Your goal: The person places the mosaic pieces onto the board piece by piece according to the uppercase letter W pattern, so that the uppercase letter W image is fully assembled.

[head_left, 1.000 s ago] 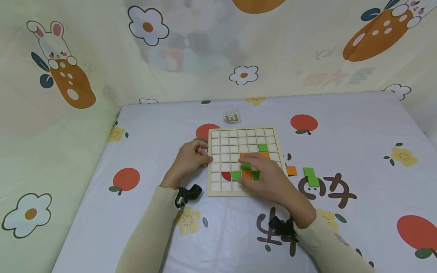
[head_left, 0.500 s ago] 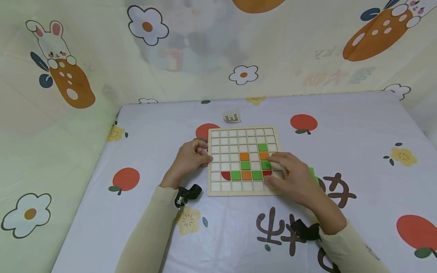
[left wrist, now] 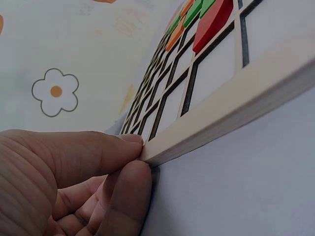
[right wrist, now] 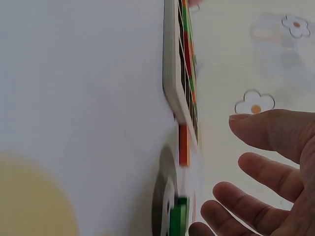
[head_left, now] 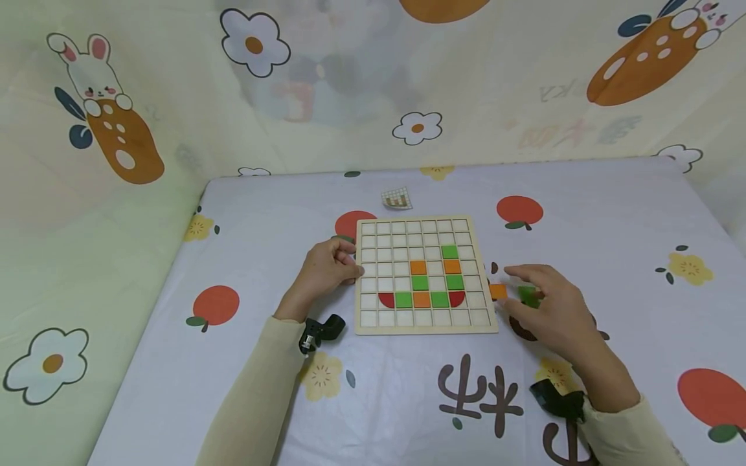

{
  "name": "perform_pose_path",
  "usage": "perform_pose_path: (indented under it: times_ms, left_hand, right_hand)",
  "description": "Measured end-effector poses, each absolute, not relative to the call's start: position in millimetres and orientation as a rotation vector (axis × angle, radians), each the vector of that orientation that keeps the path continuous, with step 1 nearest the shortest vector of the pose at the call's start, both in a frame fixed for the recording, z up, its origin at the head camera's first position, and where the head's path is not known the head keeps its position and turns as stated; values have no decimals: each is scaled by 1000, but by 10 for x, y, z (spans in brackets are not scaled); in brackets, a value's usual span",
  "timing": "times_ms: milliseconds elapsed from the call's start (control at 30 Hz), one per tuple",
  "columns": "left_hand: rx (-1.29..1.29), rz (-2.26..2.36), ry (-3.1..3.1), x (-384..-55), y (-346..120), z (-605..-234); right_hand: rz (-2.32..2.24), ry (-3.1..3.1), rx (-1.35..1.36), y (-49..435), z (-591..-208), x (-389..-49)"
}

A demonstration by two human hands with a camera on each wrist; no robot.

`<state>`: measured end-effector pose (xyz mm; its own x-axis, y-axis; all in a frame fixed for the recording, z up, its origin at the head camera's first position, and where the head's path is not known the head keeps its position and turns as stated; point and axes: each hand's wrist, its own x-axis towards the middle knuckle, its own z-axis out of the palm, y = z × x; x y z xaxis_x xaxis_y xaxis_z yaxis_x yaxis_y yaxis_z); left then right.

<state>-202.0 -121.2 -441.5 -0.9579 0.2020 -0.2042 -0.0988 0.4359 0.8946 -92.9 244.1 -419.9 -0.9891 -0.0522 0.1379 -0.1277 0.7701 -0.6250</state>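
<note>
On the tabletop [head_left: 280, 213], just right of the board [head_left: 425, 331]: one orange tile [head_left: 498, 292], squarish; green tiles [head_left: 528, 296] farther right. Right hand [head_left: 556, 317], nearer: fingers parted, nothing held. Left hand [head_left: 324, 268]: pinching the board's left edge.

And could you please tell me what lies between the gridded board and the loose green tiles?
One orange tile lies between the gridded board and the loose green tiles; the head and right wrist views both show it.

left hand [head_left: 324, 266] pinches; right hand [head_left: 556, 312] spreads loosely
</note>
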Motion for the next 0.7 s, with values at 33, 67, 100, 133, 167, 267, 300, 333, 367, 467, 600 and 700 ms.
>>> perform_pose_path:
  times_ms: [33, 67, 100, 133, 167, 267, 300, 333, 367, 467, 600, 700]
  left_hand:
    - [91, 1528, 2413, -2018, -1212, -4413]
    - [91, 1527, 2415, -2017, -1211, -4410]
    - [91, 1528, 2415, -2016, -1209, -4408]
    - [91, 1528, 2414, -2015, -1207, -4405]
    - [91, 1528, 2415, -2016, -1207, -4405]
    - [92, 1527, 2415, -2017, -1204, -4408]
    - [92, 1527, 2416, -2018, -1204, -4411]
    - [92, 1524, 2418, -2017, -1205, -4413]
    - [92, 1521, 2420, -2017, -1204, -4414]
    - [95, 1511, 2429, -2015, -1205, -4410]
    - [97, 1508, 2428, -2013, -1203, -4398]
    - [90, 1515, 2419, -2012, -1206, -4396]
  right_hand:
    - [1014, -2851, 128, 2464, -4205, -923]
    - [1008, -2852, 111, 2483, -4209, -919]
    - [990, -2855, 95, 2500, -4212, -914]
    - [979, -2857, 76, 2514, -4216, -909]
    - [965, -2859, 59, 2527, -4220, -905]
    - [942, -2876, 4, 2565, -4234, -893]
    - [937, -2884, -11, 2578, -4239, -890]
    - [937, -2891, -25, 2591, -4242, -887]
    - [936, -2898, -34, 2604, -4244, -884]
    - [926, -2936, -62, 2638, -4250, -881]
    - [928, -3004, -116, 2679, -4263, -872]
    - [933, -3036, -132, 2700, -4269, -864]
